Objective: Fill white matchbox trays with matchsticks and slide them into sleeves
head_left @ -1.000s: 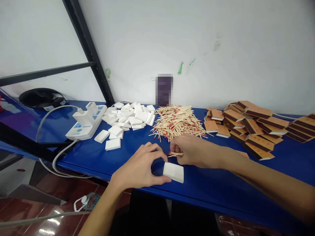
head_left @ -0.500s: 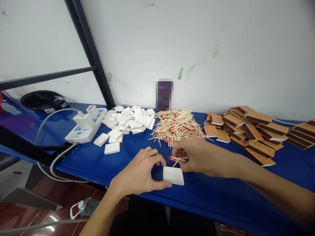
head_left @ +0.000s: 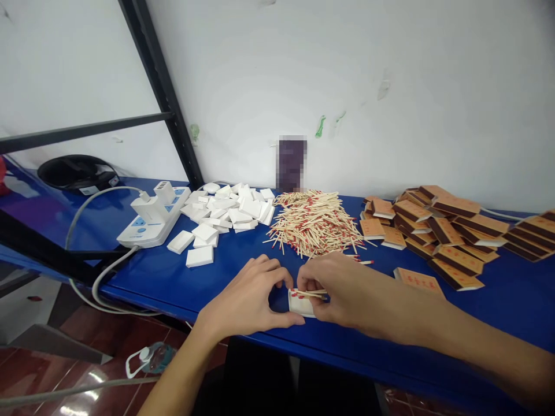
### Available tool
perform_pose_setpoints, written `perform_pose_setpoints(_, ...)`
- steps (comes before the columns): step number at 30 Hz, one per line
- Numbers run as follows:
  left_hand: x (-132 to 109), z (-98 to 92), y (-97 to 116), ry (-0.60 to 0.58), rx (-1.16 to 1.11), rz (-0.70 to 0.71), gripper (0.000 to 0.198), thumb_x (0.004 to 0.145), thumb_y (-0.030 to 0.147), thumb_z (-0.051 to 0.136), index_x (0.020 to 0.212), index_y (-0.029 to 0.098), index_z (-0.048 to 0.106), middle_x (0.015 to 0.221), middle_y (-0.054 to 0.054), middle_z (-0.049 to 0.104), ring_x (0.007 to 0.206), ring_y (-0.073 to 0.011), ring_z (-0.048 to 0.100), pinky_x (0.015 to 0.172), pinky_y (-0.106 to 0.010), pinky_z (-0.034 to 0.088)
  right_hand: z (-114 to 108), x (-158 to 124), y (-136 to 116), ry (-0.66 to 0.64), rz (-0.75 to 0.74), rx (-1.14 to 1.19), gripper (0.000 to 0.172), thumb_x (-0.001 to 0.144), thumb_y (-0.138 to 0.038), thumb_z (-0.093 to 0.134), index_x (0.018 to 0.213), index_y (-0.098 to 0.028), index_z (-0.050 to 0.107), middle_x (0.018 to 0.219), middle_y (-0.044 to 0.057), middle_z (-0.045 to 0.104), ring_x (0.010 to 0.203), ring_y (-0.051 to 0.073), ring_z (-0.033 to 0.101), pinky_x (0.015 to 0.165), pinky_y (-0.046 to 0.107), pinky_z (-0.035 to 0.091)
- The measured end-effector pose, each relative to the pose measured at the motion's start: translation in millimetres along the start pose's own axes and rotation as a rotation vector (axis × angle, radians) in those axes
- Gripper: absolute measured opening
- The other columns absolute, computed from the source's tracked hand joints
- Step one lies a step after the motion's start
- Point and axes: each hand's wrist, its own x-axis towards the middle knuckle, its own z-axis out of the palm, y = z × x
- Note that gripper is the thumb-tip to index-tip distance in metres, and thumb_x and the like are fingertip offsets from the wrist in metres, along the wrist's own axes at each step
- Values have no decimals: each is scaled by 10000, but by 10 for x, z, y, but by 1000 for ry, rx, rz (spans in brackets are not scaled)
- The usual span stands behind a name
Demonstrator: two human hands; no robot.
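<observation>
A small white matchbox tray (head_left: 299, 305) lies near the front edge of the blue table (head_left: 182, 277). My left hand (head_left: 247, 300) grips the tray's left end between thumb and fingers. My right hand (head_left: 342, 289) pinches a small bundle of red-tipped matches (head_left: 310, 293) and lays it in the tray. Just behind my hands is a big heap of loose matches (head_left: 314, 222).
A pile of white empty trays (head_left: 225, 211) lies at the back left, beside a white power strip (head_left: 151, 216) with a cable. Orange-brown matchbox sleeves (head_left: 437, 231) are stacked at the right. A black shelf post (head_left: 165, 98) rises at the left.
My right hand has moved down and left, bringing the bundle of matches from above the table into the white tray. My left hand keeps hold of the tray.
</observation>
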Motion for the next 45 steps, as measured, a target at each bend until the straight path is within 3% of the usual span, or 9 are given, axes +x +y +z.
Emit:
perform_pose_setpoints(5,11,11,-6,4,-1,6,365,780,495,760,919,216,570,926,19,590,960,-201,556,1047,-418,346,174,42,75,27,-156,-98,143,767,-77,603,744,-183,696,697,30,677,657,158,609,606,259,379)
perform_pose_setpoints(9,4,11,-3,8,-6,6,347,789,479,752,924,218,567,932,22,595,961,-202,562,1042,-411,351,196,28,99,15,-198,-119,141,817,-110,602,749,-181,704,699,38,677,678,166,623,625,260,395)
perform_pose_setpoints(16,2,0,3,-2,-3,5,346,801,495,736,948,219,588,943,4,613,972,-218,567,1046,-417,349,122,-33,20,-31,-146,-92,148,833,-101,599,767,-182,704,760,43,693,736,181,643,657,268,414)
perform_pose_setpoints(21,6,3,3,-3,-11,8,360,804,515,729,943,217,582,930,-3,606,964,-222,559,1052,-430,339,44,-124,113,31,-96,32,127,878,-215,599,942,-215,708,902,36,715,834,192,642,733,301,436)
perform_pose_setpoints(26,6,1,12,6,4,9,412,776,566,740,934,214,597,883,3,580,928,-210,551,1058,-421,336,-61,-168,310,72,-2,52,179,903,-326,562,977,-230,693,845,28,692,799,188,617,690,305,436)
perform_pose_setpoints(29,6,-3,17,5,7,8,413,776,560,745,941,214,590,891,8,576,927,-203,552,1074,-416,325,-81,-161,364,34,30,104,205,909,-334,552,996,-224,702,833,26,695,757,172,616,671,290,440)
perform_pose_setpoints(35,3,1,20,13,18,15,408,777,544,754,945,214,581,903,16,573,948,-193,557,1121,-410,282,-41,-139,386,-5,22,223,199,903,-328,564,931,-211,722,800,15,706,665,137,605,617,257,429)
perform_pose_setpoints(45,9,-4,26,-2,42,11,399,791,556,734,943,214,598,930,-3,604,950,-209,551,1090,-435,315,-26,-118,367,22,18,299,205,904,-339,555,855,-207,704,668,-24,651,505,95,524,525,233,379)
